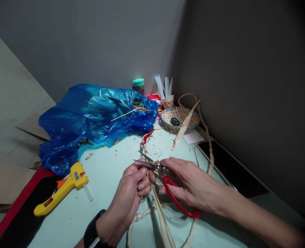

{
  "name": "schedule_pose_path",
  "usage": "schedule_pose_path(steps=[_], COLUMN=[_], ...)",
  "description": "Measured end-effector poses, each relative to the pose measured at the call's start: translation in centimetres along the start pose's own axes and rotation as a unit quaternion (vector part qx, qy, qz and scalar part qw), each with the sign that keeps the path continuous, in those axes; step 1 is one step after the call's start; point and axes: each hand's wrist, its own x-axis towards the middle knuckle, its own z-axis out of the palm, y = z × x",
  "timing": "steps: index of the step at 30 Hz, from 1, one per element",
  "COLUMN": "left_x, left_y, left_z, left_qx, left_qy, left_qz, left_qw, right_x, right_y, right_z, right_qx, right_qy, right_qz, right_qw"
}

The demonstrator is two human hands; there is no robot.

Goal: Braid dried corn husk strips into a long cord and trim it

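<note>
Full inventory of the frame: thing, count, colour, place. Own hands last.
Scissors: 1, red handles, in right hand
Fibre strips: count unclear, straw, in left hand
Braided cord: count unclear, straw, right of table
Loose dried strip: 1, straw, across basket
Woven basket: 1, tan with blue-grey rim, back right
Thread spool: 1, dark, in basket
Plastic bag: 1, blue, back left
Glue gun: 1, yellow, left
Cup: 1, patterned, back
Translucent sticks: several, whitish, in cup
Bottle: 1, teal lid, behind bag
Phone or tablet: 1, black, right
Table: 1, pale green, beneath
Wristwatch: 1, black, left wrist
Left hand: 1, centre
Right hand: 1, right of centre
</note>
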Motion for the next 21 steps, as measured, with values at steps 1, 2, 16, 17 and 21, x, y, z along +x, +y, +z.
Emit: schedule_pose_path(steps=[1, 2, 16, 17, 21], left_x=[0.0, 0.1, 0.3, 0.3, 0.3], left_y=[0.0, -0.1, -0.2, -0.2, -0.3], left_z=[0.0, -0.1, -0.2, -0.2, -0.2], left_qx=[0.000, -0.002, -0.001, 0.000, 0.019], left_qy=[-0.003, -0.006, -0.034, -0.035, -0.032], left_qz=[-0.002, -0.006, -0.030, -0.030, -0.037], left_qw=[1.000, 1.000, 0.999, 0.999, 0.999], right_x=[0.0, 0.0, -0.7, -0.8, -1.3], right_y=[0.1, 0.1, 0.0, 0.1, 1.6], right_z=[0.1, 0.3, 1.5, 1.1, -1.5], right_qx=[0.004, 0.008, 0.037, 0.041, 0.005], right_qy=[0.000, 0.000, 0.001, -0.001, 0.065], right_qz=[-0.003, -0.005, 0.030, 0.029, 0.045], right_qw=[1.000, 1.000, 0.999, 0.999, 0.997])
